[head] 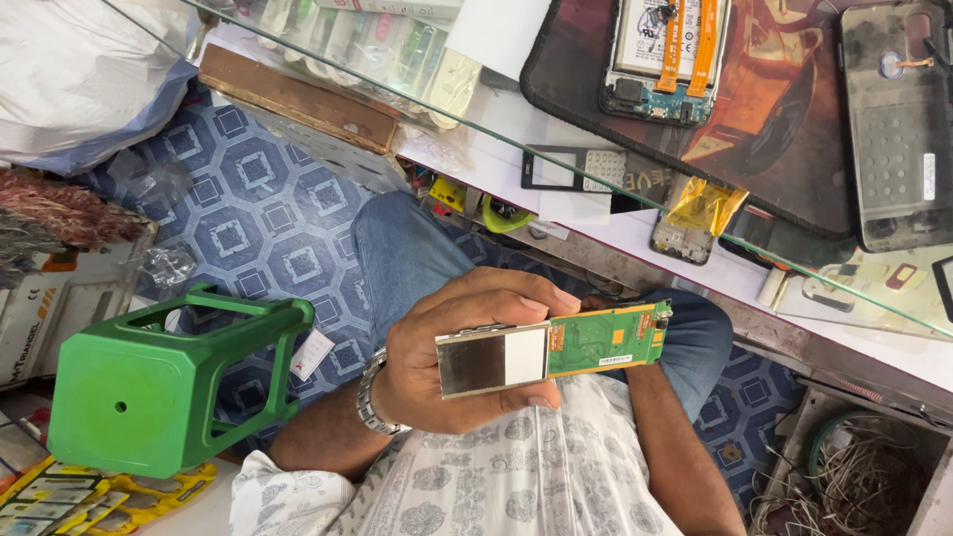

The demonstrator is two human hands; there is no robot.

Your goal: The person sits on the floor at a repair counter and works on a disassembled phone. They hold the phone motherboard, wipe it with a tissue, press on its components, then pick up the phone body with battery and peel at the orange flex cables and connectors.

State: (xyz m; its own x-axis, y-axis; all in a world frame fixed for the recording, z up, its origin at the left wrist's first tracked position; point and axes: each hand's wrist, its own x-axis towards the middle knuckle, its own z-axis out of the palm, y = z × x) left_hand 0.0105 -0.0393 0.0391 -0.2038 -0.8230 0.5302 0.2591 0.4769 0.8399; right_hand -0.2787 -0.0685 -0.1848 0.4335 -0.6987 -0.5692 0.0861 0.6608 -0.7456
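My left hand (447,357), with a metal bracelet at the wrist, is shut on a phone circuit board (606,339) and holds it flat above my lap. My fingers wrap over its far edge and my thumb presses the near edge. The left half of the board is a silvery metal plate with a white patch (491,361), and the right half is bare green board with gold contacts. My right forearm (675,447) rises from the lower right toward the board's right end. My right hand is hidden behind the board and my knee.
A green plastic stool (139,397) lies on its side on the blue patterned floor. A glass counter (615,228) ahead holds an opened phone (660,50), a phone back shell (893,119) and small parts. A tangle of wires (854,486) sits at the lower right.
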